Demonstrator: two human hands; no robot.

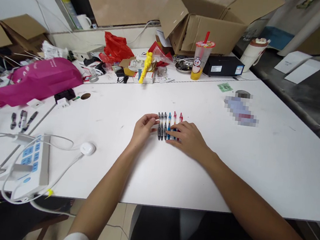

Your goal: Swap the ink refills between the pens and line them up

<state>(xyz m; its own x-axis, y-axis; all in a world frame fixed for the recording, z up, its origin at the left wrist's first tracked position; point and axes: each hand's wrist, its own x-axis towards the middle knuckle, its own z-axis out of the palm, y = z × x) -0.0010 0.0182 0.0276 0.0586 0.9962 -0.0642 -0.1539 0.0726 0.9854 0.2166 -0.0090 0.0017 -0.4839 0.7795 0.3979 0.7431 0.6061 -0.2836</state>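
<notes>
Several click pens lie side by side in a row on the white table. Black pens (162, 131) make up the left part, a blue pen (170, 118) comes after them, and pink-red pens (181, 117) are at the right end. At the row's left edge is my left hand (143, 129), its fingers curved and apart beside the outermost black pen. My right hand (188, 137) reaches over the right part of the row with spread fingers lying across the blue and red pens, partly hiding them. Neither hand grips a pen.
A white power strip (35, 167) with looping cables and a round white charger (87, 149) lies at the left. Loose dark pens (23, 119) are near a magenta bag (45, 78). A drink cup (200, 60), a black box (224, 66) and a cardboard box (208, 34) stand behind.
</notes>
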